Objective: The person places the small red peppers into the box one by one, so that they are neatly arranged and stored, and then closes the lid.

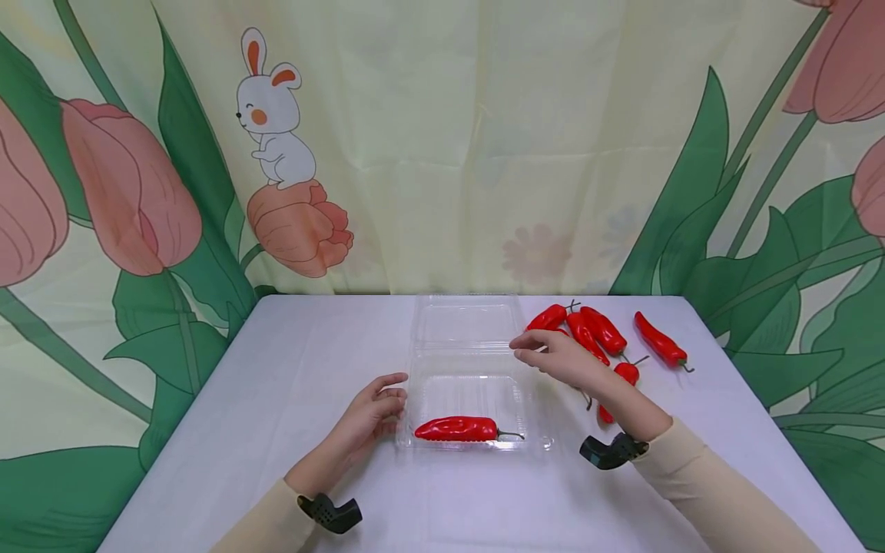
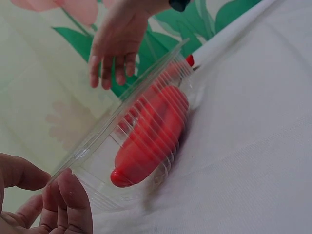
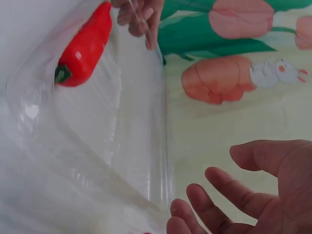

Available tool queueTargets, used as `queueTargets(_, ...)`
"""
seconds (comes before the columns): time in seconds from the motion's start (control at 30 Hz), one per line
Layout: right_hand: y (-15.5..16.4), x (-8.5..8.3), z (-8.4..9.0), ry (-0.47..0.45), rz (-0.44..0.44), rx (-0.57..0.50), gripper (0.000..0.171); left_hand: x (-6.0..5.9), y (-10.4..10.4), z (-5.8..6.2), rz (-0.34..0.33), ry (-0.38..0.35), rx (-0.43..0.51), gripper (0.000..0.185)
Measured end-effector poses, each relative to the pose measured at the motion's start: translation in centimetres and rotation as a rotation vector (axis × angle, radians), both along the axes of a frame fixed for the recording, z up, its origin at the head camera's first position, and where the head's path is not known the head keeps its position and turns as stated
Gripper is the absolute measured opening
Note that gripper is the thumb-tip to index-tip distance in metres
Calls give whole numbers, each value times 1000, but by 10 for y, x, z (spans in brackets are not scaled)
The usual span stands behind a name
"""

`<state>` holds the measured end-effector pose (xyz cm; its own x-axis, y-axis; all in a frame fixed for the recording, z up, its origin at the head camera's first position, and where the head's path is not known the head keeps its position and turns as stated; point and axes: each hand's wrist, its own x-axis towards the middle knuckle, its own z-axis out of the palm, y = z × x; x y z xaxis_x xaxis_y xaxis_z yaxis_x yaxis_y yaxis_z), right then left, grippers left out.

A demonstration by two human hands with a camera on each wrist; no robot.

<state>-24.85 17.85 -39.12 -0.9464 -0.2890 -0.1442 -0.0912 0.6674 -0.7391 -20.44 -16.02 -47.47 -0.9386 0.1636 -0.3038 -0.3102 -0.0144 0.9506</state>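
Observation:
A clear plastic clamshell box [image 1: 429, 384] lies open on the white table, its lid [image 1: 469, 321] folded back. One red chili pepper [image 1: 456, 428] lies in the box's front part, also seen as the pepper [image 2: 151, 139] and the pepper [image 3: 84, 46]. My left hand [image 1: 376, 407] rests beside the box's left edge with loosely curled fingers, holding nothing. My right hand [image 1: 549, 357] hovers above the box's right side, fingers relaxed and empty. Several more red peppers [image 1: 600, 330] lie on the table just behind and right of that hand.
The white table [image 1: 276, 399] runs to a curtain with tulips and a rabbit close behind the box. A single pepper [image 1: 661, 341] lies apart near the right edge. Black wrist mounts [image 1: 611, 452] sit on both forearms.

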Motion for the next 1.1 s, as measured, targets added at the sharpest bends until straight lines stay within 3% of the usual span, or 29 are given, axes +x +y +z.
queueTargets(0.2, 20, -8, -5, -8, -59, 12, 49, -1, 0, 0, -2, 1, 1, 49)
queueTargets(0.5, 45, -17, -17, 68, -155, 137, 48, 0, 1, 0, -1, 5, 2, 48)
queueTargets(0.87, 51, -18, -37, 131, -258, 305, 51, -1, 0, -1, -6, 8, -7, 48)
queueTargets(1.1, 54, -20, -45, 108, -289, 353, 55, 0, 0, 0, -4, 11, -6, 47)
